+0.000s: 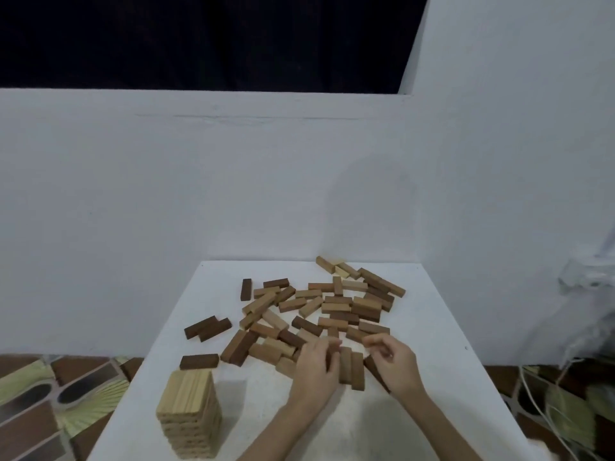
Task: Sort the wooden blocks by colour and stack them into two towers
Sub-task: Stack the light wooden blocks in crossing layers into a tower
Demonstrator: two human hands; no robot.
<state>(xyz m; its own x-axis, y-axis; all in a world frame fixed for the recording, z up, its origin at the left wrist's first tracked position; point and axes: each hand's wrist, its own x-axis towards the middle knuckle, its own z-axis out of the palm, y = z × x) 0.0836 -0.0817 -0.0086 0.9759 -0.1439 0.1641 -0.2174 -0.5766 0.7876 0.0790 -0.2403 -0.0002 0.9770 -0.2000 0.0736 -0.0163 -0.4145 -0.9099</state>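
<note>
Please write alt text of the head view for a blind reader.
Two hands, left hand and right hand, gather brown blocks from a scattered pile on a white table; a light tower stands at left.

Two bare forearms — no sleeves, rings or watch in view.

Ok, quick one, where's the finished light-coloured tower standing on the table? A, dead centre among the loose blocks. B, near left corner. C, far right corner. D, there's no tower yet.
B: the light tower stands at the table's near left corner, apart from the loose blocks scattered across the middle and far right.
</note>
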